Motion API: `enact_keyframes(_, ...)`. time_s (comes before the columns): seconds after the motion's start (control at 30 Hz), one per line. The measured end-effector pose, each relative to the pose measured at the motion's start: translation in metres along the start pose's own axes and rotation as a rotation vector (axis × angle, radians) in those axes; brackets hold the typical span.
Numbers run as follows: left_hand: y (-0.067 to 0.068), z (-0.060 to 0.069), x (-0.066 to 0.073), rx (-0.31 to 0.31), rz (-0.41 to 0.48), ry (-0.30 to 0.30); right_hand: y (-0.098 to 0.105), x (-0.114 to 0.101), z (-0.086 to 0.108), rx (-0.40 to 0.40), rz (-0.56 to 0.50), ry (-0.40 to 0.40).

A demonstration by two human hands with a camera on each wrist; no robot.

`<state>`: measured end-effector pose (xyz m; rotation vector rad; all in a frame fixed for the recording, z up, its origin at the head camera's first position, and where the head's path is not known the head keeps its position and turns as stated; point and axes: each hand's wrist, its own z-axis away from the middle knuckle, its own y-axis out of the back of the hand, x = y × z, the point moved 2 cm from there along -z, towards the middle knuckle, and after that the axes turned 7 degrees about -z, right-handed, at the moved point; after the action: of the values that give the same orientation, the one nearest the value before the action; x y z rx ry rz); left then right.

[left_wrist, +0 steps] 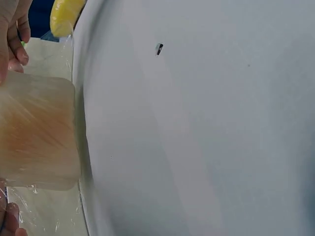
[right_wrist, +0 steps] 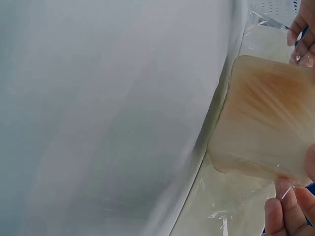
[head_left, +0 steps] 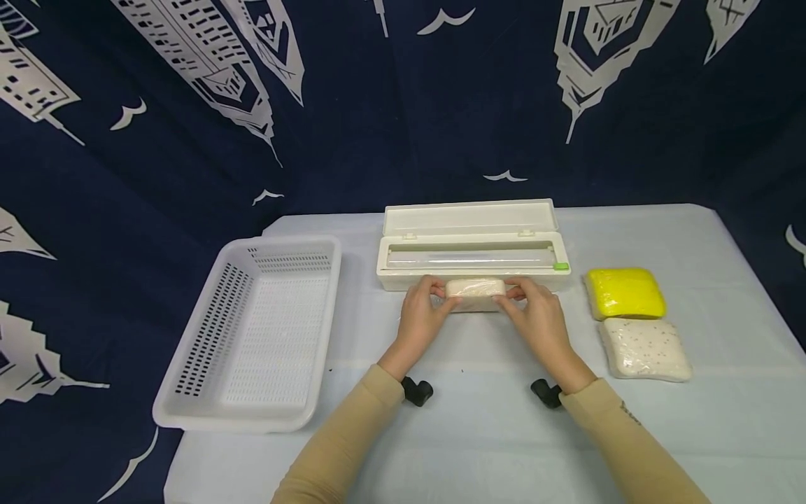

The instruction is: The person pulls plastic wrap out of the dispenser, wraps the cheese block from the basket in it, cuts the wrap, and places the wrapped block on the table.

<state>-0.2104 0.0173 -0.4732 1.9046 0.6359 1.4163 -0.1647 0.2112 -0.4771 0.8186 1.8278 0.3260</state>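
A cream, bread-slice-shaped block point(head_left: 476, 288) with a brownish middle is held on edge between both hands, just in front of a cling film dispenser point(head_left: 397, 281). My left hand point(head_left: 420, 313) pinches its left side, and my right hand point(head_left: 539, 315) pinches the right side. Clear film covers the block point(left_wrist: 39, 132) in the left wrist view, with loose film beside it. The same block point(right_wrist: 268, 118) shows its brownish face in the right wrist view, where right-hand fingers point(right_wrist: 284, 209) grip film at its edge. The dispenser's lid point(head_left: 469, 218) stands raised, with a film roll point(head_left: 469, 257) inside.
To the left stands a white perforated basket point(head_left: 277, 245). At right lie a yellow wrapped block point(head_left: 626, 292) and a speckled cream one point(head_left: 646, 348). Two black pieces point(head_left: 417, 391) sit near the wrists. A dark patterned cloth point(head_left: 403, 126) hangs behind the white-covered table point(head_left: 472, 434).
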Motion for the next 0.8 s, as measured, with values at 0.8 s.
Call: enact_keyframes(0.8, 0.007, 0.052, -0.007, -0.164, -0.112, -0.062, 0.009, -0.017, 0.048, -0.187, 0.223, 0.023)
